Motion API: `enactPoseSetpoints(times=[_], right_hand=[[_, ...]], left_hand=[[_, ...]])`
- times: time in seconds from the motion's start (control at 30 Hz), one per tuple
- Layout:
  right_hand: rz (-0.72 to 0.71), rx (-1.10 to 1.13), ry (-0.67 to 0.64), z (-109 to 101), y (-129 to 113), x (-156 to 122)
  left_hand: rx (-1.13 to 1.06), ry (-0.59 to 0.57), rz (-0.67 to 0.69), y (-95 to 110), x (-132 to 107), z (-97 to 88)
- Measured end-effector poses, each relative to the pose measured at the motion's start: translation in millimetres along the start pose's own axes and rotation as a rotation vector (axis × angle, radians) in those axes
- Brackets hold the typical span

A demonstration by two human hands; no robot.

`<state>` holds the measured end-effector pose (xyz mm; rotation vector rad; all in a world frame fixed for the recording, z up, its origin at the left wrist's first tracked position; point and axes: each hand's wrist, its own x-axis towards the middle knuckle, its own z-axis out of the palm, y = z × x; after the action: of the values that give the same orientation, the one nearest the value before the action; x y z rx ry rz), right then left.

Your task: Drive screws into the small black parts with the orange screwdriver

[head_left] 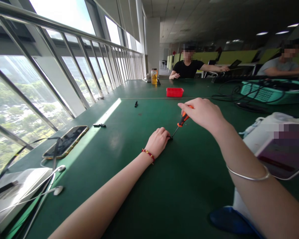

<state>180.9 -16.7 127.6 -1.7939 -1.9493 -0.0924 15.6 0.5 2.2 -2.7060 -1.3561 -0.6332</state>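
Observation:
My right hand (205, 113) is closed around the handle of an orange and black screwdriver (183, 119), which leans down to the left. Its tip meets a small black part (171, 138) on the green tabletop. With closed fingers, my left hand (158, 142) holds that small part down against the table; most of it is hidden by the fingers. Two more small black pieces lie apart from my hands: one black piece (136, 104) farther back and a longer black piece (99, 125) to the left.
A red tray (174, 92) stands toward the back. On the left are a phone (66, 142), earphones (58, 190) and cables. At right sit a teal basket (261, 93) with black cables and a white bag (254, 139). Two people sit beyond the table, near a jar (153, 77).

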Motion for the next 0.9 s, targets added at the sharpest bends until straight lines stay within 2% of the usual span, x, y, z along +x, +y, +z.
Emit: enactPoseSetpoints(times=[0.1,0.3,0.4,0.5,0.63,0.73,0.9], right_hand=[[-0.011,0.015,0.016,2.4,1.9,2.2],[0.010,0.097,-0.074,1.6,2.4,2.3],[-0.004,0.033,-0.046,0.2,2.0,0.2],[-0.039,0.065,-0.023,2.0,2.1,0.6],[0.016,0.097,-0.068,3.2,1.1,1.4],[0.028,0.051,-0.046,1.3,0.1,0.4],[-0.006,0.149,-0.066,2.8,-1.3,0.1]], left_hand=[[-0.006,-0.001,-0.004,-0.1,0.1,0.3],[-0.025,0.003,-0.002,-0.7,0.2,0.8],[-0.020,0.004,-0.002,-1.2,0.3,1.4],[-0.006,-0.001,-0.006,-1.4,0.4,1.9],[-0.007,-0.002,-0.005,-0.9,0.4,1.1],[-0.010,-0.004,-0.007,-0.3,0.2,0.1],[-0.014,0.001,-0.003,-1.0,0.2,1.2]])
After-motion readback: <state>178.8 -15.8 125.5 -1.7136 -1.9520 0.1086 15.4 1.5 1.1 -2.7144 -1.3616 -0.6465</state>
